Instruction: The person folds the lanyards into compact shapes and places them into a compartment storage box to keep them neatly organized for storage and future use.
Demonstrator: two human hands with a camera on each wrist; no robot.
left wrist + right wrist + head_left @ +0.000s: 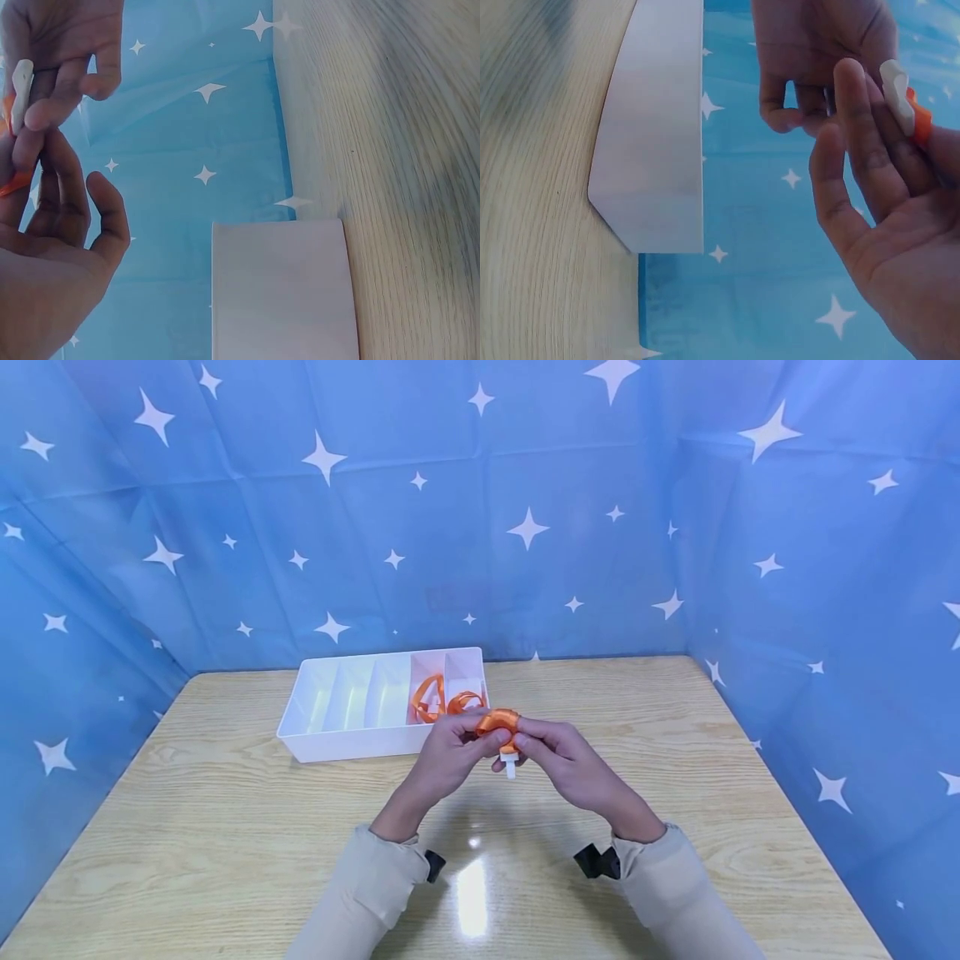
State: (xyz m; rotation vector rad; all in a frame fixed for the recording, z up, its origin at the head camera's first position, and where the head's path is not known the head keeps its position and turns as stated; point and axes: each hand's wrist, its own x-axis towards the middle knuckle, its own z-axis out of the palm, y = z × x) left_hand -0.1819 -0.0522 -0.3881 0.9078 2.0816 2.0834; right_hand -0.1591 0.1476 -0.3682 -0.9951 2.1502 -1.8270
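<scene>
Between the two hands is an orange ribbon lanyard [498,719], bent into a small loop at the top. Its white plastic clip [510,763] points down toward the person, below the thumbs. My left hand [448,752] pinches the ribbon from the left, thumb in front and fingers behind. From the other side, my right hand [576,768] pinches it the same way, the thumbs close together. Both wrist views show the clip, white in the left wrist view [22,94] and in the right wrist view [897,97], with outer fingers loosely bent.
Behind the left hand stands a white divided box [360,745] on the wooden table [675,735]. Two of its right compartments hold orange lanyards [417,703], partly hidden by the hand. A blue star-patterned curtain [450,510] hangs behind the table and along its sides.
</scene>
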